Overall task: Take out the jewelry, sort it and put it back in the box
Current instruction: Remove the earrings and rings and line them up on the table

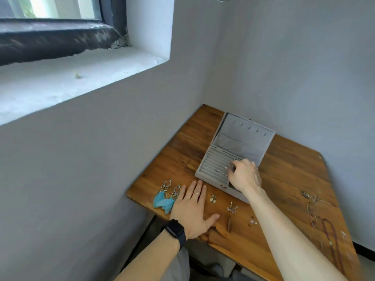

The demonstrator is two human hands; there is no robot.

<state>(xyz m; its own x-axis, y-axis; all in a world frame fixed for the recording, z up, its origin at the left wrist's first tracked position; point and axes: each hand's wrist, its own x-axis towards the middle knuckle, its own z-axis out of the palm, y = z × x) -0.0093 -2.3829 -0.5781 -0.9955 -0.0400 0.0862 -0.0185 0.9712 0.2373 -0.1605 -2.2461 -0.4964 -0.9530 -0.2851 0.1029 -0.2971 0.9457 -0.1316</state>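
The left hand (192, 207) lies flat, fingers straight, on the bench (288, 179), just beside blue feather earrings (164, 201). Small earrings (213, 198) lie between the arms. Further off, the right hand (243, 175) curls over the open box (243, 136); whether it pinches anything I cannot tell.

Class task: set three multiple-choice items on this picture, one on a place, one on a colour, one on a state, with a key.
1. Where is the right hand? A over the jewelry box; B on a shelf; C in a drawer.
2. What colour are the feather earrings? A red; B blue; C yellow.
3. How is the box lid? A shut; B raised open; C removed.
Key: 1 A, its fingers curl over the ring rolls; 2 B, blue feathers beside the left hand; 3 B, it stands upright.
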